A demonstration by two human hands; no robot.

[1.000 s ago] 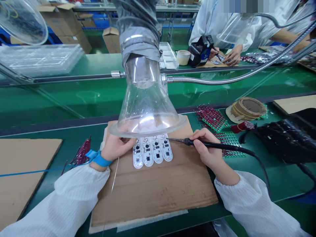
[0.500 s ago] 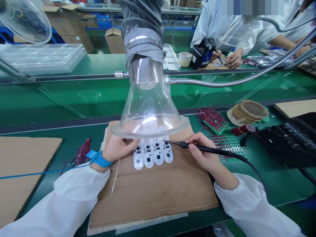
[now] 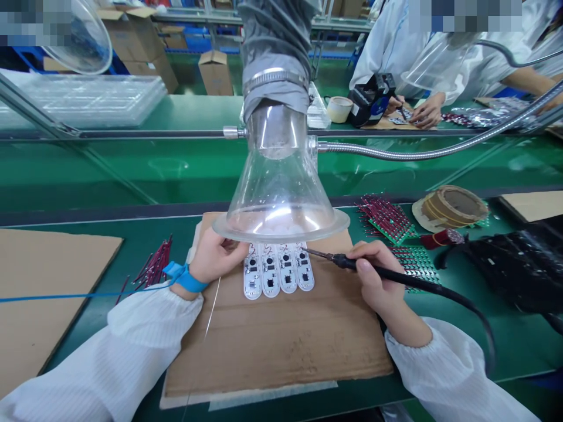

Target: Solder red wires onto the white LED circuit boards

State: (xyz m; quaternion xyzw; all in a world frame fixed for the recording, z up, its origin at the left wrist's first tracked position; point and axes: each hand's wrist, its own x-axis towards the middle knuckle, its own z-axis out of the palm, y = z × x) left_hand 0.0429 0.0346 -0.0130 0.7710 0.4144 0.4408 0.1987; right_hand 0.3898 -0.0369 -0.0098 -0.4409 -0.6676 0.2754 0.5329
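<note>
Several white circuit boards (image 3: 288, 275) with rounded ends lie side by side on a cardboard sheet (image 3: 281, 346). My right hand (image 3: 380, 278) grips a black soldering iron (image 3: 404, 278) like a pen, its tip at the upper part of the rightmost board. My left hand (image 3: 213, 258) is at the left of the boards, closed on a thin solder wire (image 3: 213, 308) that trails down over the cardboard. Its fingertips are partly hidden behind the rim of the clear fume funnel (image 3: 281, 196). A blue wrist strap (image 3: 188, 279) circles my left wrist.
Dark red wires (image 3: 153, 264) lie on the left. At right are green boards with red wires (image 3: 387, 220), a tape roll (image 3: 451, 208) and a black object (image 3: 519, 264). A metal rail (image 3: 153, 134) crosses behind. Across from me, a co-worker's hands (image 3: 426, 111) work.
The view has shifted, so most things appear farther right. The soldering iron and my right hand have drawn slightly rightward relative to the boards. My left hand keeps its place beside them.
</note>
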